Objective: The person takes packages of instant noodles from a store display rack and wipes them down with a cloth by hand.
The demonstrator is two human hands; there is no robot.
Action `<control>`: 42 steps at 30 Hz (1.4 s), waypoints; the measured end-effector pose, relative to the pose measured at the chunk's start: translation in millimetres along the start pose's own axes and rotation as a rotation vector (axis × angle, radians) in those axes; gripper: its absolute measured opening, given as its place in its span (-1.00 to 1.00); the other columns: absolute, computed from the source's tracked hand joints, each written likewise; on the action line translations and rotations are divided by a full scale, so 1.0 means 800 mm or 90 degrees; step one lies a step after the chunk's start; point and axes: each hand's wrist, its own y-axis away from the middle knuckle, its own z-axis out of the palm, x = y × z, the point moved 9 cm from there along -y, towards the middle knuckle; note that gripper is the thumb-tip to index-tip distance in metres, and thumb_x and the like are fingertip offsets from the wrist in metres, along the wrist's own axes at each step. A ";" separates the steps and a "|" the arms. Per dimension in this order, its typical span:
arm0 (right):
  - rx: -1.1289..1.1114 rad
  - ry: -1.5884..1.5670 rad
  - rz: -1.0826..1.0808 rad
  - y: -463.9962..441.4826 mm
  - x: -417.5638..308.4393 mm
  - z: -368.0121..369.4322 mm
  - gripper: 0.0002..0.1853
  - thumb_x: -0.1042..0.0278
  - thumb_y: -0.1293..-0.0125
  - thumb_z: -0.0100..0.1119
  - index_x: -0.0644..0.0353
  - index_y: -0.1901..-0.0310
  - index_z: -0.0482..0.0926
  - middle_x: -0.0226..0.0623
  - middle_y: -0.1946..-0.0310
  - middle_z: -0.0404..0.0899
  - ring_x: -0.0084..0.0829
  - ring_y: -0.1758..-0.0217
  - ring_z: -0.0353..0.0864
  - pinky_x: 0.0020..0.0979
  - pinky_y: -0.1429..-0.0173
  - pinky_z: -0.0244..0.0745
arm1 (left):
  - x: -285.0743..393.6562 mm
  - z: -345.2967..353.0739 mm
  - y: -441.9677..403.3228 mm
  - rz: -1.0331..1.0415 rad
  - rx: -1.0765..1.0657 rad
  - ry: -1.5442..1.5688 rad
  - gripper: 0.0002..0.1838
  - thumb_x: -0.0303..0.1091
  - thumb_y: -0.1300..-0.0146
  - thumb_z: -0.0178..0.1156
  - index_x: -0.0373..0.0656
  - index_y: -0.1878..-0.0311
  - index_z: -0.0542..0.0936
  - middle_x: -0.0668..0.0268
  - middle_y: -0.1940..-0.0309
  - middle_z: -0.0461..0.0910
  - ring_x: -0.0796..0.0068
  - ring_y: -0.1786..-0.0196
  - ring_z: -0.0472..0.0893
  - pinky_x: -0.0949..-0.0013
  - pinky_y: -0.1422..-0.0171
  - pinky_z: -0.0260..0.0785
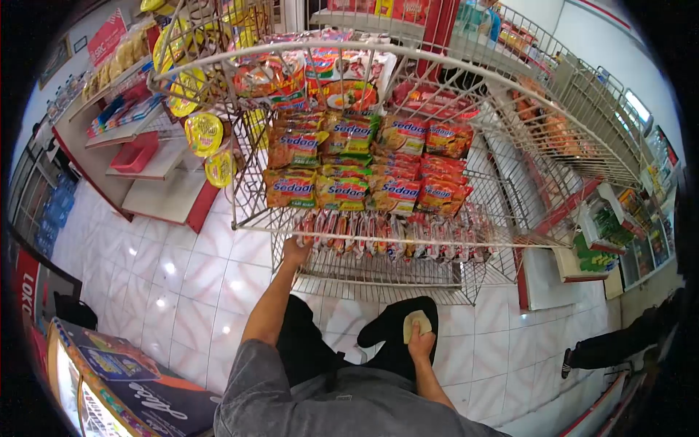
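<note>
A wire rack (pixel 378 237) stands in front of me with Sedaap noodle packets (pixel 341 191) stacked on its middle shelf. Below them runs a row of packets (pixel 393 231) standing on edge. My left hand (pixel 297 251) is at the left end of this lower row, touching the packets there; its fingertips are hidden, so I cannot tell whether it grips one. Over my right thigh, my right hand (pixel 421 341) is closed on a folded beige cloth (pixel 416 325).
Yellow cup packs (pixel 204 134) hang at the rack's left. Further left are shelves (pixel 162 200) with a pink basket (pixel 135 153). A display box (pixel 131 371) stands at the lower left. A person's leg (pixel 619 342) shows at the right, beside more shelving (pixel 557 280).
</note>
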 end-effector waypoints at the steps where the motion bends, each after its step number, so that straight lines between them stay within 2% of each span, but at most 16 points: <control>1: 0.010 0.002 -0.010 -0.001 -0.004 -0.002 -0.66 0.20 -0.31 0.05 0.37 0.27 0.62 0.04 0.41 0.64 -0.03 0.29 0.66 -0.20 0.24 0.48 | -0.007 0.010 -0.013 0.040 -0.009 -0.002 -0.42 0.02 -0.04 0.31 -0.32 0.06 0.58 -0.08 0.36 0.64 -0.04 0.19 0.63 0.11 0.07 0.46; 3: 0.022 0.015 -0.023 -0.001 -0.006 -0.005 -0.66 0.20 -0.30 0.06 0.37 0.27 0.62 0.05 0.40 0.63 -0.02 0.28 0.66 -0.20 0.22 0.48 | -0.051 0.036 -0.035 -0.040 0.005 0.204 -0.39 0.03 -0.04 0.31 -0.32 0.02 0.56 -0.06 0.31 0.63 -0.04 0.16 0.62 0.08 0.09 0.46; 5: 0.027 0.018 -0.033 -0.006 0.000 -0.002 -0.66 0.18 -0.30 0.06 0.36 0.26 0.63 0.04 0.40 0.64 -0.02 0.28 0.66 -0.20 0.22 0.48 | -0.024 0.038 -0.043 0.084 -0.002 -0.030 -0.47 -0.07 -0.10 0.26 -0.15 -0.09 0.49 0.03 0.09 0.56 0.02 0.12 0.60 0.10 0.11 0.48; 6: 0.028 0.022 -0.033 -0.005 0.005 -0.003 -0.66 0.18 -0.30 0.07 0.36 0.26 0.63 0.04 0.40 0.64 -0.02 0.28 0.66 -0.20 0.22 0.48 | 0.008 0.043 -0.029 0.248 -0.014 -0.369 -0.52 -0.17 -0.17 0.21 0.03 -0.19 0.44 0.12 -0.10 0.50 0.09 0.09 0.60 0.13 0.13 0.49; 7: 0.026 0.039 -0.017 -0.005 0.011 -0.002 -0.65 0.16 -0.30 0.06 0.35 0.28 0.63 0.03 0.41 0.64 -0.02 0.30 0.65 -0.20 0.23 0.48 | -0.035 0.042 -0.042 0.208 0.116 -0.183 -0.51 -0.18 -0.18 0.21 0.00 -0.20 0.43 0.15 -0.10 0.50 0.12 0.03 0.59 0.15 0.12 0.50; 9: 0.021 0.060 -0.004 -0.010 0.017 -0.001 -0.66 0.15 -0.29 0.04 0.30 0.30 0.64 0.00 0.43 0.63 0.00 0.33 0.64 -0.18 0.26 0.48 | -0.089 0.085 -0.074 0.130 0.025 0.230 -0.39 -0.13 -0.10 0.31 -0.05 -0.23 0.39 0.16 -0.05 0.54 0.26 0.04 0.60 0.29 0.14 0.51; 11: 0.018 0.098 0.030 -0.012 0.021 -0.002 -0.65 0.13 -0.30 0.02 0.27 0.34 0.65 -0.01 0.45 0.62 0.03 0.37 0.61 -0.14 0.28 0.47 | -0.034 0.057 -0.054 0.172 0.002 -0.018 -0.42 -0.08 -0.12 0.32 -0.06 -0.17 0.41 0.19 0.06 0.57 0.30 0.15 0.61 0.32 0.19 0.52; 13: 0.017 0.119 0.024 -0.014 0.015 -0.004 -0.64 0.12 -0.29 0.05 0.29 0.34 0.64 0.02 0.46 0.62 0.02 0.33 0.63 -0.16 0.26 0.47 | -0.032 0.044 -0.047 -0.035 0.034 0.142 -0.32 -0.11 0.07 0.43 -0.13 -0.11 0.38 0.13 0.09 0.56 0.17 0.18 0.60 0.23 0.17 0.51; 16: 0.027 0.123 0.026 -0.018 0.011 -0.002 -0.64 0.11 -0.28 0.04 0.29 0.33 0.64 0.01 0.45 0.62 0.02 0.33 0.63 -0.14 0.25 0.48 | -0.003 0.022 -0.041 0.061 0.063 -0.004 0.00 -0.17 0.42 0.62 -0.22 -0.15 0.28 0.02 0.00 0.49 -0.08 0.06 0.56 0.05 0.08 0.48; 18: 0.039 0.127 0.011 -0.019 0.012 -0.001 -0.62 0.08 -0.29 0.02 0.25 0.33 0.66 -0.02 0.44 0.63 0.02 0.35 0.62 -0.12 0.27 0.48 | 0.025 0.013 -0.036 0.054 0.032 -0.012 0.03 -0.13 0.41 0.61 -0.21 -0.18 0.26 0.02 0.07 0.53 -0.07 0.08 0.57 0.07 0.11 0.50; 19: 0.037 0.140 0.016 -0.021 0.013 -0.001 -0.63 0.08 -0.28 0.03 0.25 0.34 0.66 -0.02 0.44 0.63 0.02 0.36 0.63 -0.12 0.28 0.48 | 0.036 0.013 -0.032 0.160 0.036 -0.148 0.03 -0.06 0.33 0.58 -0.21 -0.22 0.23 0.01 0.09 0.54 -0.01 0.09 0.59 0.09 0.15 0.51; 20: 0.033 0.152 0.022 -0.021 0.013 0.000 -0.63 0.09 -0.28 0.03 0.25 0.34 0.66 -0.03 0.45 0.63 0.02 0.36 0.63 -0.12 0.28 0.48 | 0.001 0.020 -0.039 0.005 -0.024 -0.085 0.05 0.03 0.25 0.53 -0.21 -0.28 0.18 0.00 0.03 0.52 0.03 0.10 0.60 0.06 0.20 0.52; 22: 0.035 0.141 0.028 -0.021 0.012 0.001 -0.64 0.09 -0.27 0.05 0.25 0.35 0.66 -0.02 0.46 0.62 0.02 0.37 0.63 -0.13 0.29 0.48 | 0.005 0.016 -0.038 0.051 -0.003 -0.096 0.15 0.09 0.16 0.47 -0.21 -0.38 0.01 -0.01 0.00 0.54 -0.07 0.06 0.58 0.12 0.01 0.49; 36: 0.098 0.075 0.014 -0.015 0.022 -0.006 -0.53 0.03 -0.24 0.08 0.35 0.54 0.62 0.10 0.62 0.54 0.07 0.49 0.59 -0.05 0.37 0.44 | 0.016 0.012 -0.036 0.073 -0.031 -0.043 -0.28 -0.14 -0.05 0.33 -0.20 -0.23 0.27 0.05 0.04 0.57 0.06 0.02 0.58 0.17 0.02 0.46; 39: 0.088 0.153 -0.023 -0.013 0.006 -0.013 -0.50 0.01 -0.24 0.08 0.37 0.57 0.60 0.11 0.62 0.53 0.08 0.49 0.59 -0.06 0.37 0.44 | 0.007 0.008 -0.022 0.079 -0.061 -0.012 -0.37 -0.19 -0.10 0.31 -0.20 -0.20 0.32 0.06 0.04 0.57 0.08 0.01 0.58 0.18 0.02 0.45; 42: 0.074 0.139 0.032 -0.011 0.024 -0.010 -0.48 -0.02 -0.23 0.08 0.37 0.58 0.59 0.14 0.63 0.51 0.09 0.49 0.58 -0.05 0.37 0.45 | -0.025 0.005 -0.021 -0.044 -0.055 -0.210 -0.36 -0.24 -0.06 0.33 -0.19 -0.19 0.32 0.03 0.12 0.60 0.03 0.03 0.59 0.12 0.05 0.46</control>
